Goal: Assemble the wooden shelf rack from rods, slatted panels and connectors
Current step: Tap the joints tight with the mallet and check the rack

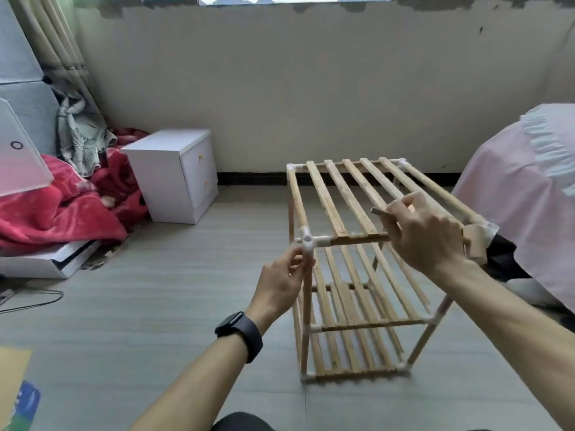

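A three-tier wooden shelf rack [351, 328] stands on the floor in front of me, with slatted panels on each level. Its top slatted panel [339, 194] rests on rods joined by white plastic connectors. My left hand [284, 283] grips the near-left upright rod just under the white corner connector [309, 242]. My right hand [426, 234] lies over the near edge of the top panel and pinches a small dark flat piece [380, 213] against a slat. A wooden mallet head [476, 242] shows behind my right wrist at the near-right corner.
A white bedside cabinet [174, 172] stands to the left by the wall. Red blankets [56, 209] and clothes pile up further left, over a white box [46, 262]. A pink-covered bed [513, 194] is close on the right. Cardboard [12, 377] lies at the bottom left.
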Demonstrator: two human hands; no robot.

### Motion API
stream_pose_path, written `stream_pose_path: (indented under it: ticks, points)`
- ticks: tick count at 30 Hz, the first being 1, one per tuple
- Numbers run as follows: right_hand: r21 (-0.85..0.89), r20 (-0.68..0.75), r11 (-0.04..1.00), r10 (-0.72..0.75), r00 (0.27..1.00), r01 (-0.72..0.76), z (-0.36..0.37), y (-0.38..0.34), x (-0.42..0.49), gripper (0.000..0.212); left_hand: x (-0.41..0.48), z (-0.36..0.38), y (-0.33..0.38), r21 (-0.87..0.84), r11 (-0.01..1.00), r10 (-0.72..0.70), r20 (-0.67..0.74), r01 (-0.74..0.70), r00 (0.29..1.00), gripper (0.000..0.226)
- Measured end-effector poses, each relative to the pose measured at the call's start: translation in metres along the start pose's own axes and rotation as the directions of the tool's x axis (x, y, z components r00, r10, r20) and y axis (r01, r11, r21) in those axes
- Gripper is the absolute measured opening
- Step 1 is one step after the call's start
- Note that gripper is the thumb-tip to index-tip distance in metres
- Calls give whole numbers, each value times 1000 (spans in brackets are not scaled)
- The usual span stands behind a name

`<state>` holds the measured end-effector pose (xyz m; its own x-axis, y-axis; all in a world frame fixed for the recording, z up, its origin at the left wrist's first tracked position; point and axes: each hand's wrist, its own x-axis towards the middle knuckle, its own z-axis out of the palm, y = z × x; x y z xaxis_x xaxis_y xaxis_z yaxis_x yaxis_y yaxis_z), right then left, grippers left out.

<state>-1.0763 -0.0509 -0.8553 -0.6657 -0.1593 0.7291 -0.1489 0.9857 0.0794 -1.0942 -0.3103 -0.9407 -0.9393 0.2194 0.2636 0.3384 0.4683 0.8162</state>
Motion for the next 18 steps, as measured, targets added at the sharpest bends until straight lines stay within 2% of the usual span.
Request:
stream_pose_path:
  ticks: [4, 5, 6, 7, 8, 9, 10, 11, 13, 15, 18]
  points:
    - [86, -116, 988, 142, 983, -132, -51, 3, -4, 59, 9, 5, 14, 26, 998, 56, 159, -61, 986, 24]
    - [153, -109, 975, 176, 978, -158, -61, -2, -6, 60, 13, 5, 18, 65, 994, 69, 190, -83, 979, 23]
    - [294, -48, 936, 219, 975, -195, -70, -8, -8, 59, 17, 6, 21, 106, 989, 82, 212, -106, 974, 23]
    - [496, 69, 830, 255, 965, -255, -75, -14, -10, 57, 19, 8, 24, 142, 983, 84, 219, -117, 972, 23]
    - [701, 213, 632, 258, 942, -332, -80, -18, -12, 54, 21, 11, 26, 164, 980, 73, 210, -109, 975, 25]
    - [826, 344, 389, 224, 912, -408, -85, -22, -15, 47, 22, 14, 28, 164, 983, 53, 183, -84, 982, 27]
    - [867, 446, 172, 154, 882, -468, -89, -23, -20, 39, 22, 18, 28, 141, 989, 29, 147, -50, 989, 29]
    - [857, 514, 11, 66, 855, -516, -92, -24, -24, 32, 20, 22, 28, 112, 994, 6, 116, -19, 993, 30]
    - [789, 564, -208, -129, 815, -579, -95, -24, -35, 28, 19, 27, 25, 104, 994, 7, 83, -16, 996, 26]
    - [677, 544, -379, -319, 776, -631, -97, -22, -45, 40, 20, 28, 24, 166, 986, 22, 72, -33, 997, 22]
    - [489, 399, -560, -538, 742, -669, -103, -22, -54, 63, 19, 29, 26, 208, 978, 15, 50, -25, 999, 30]
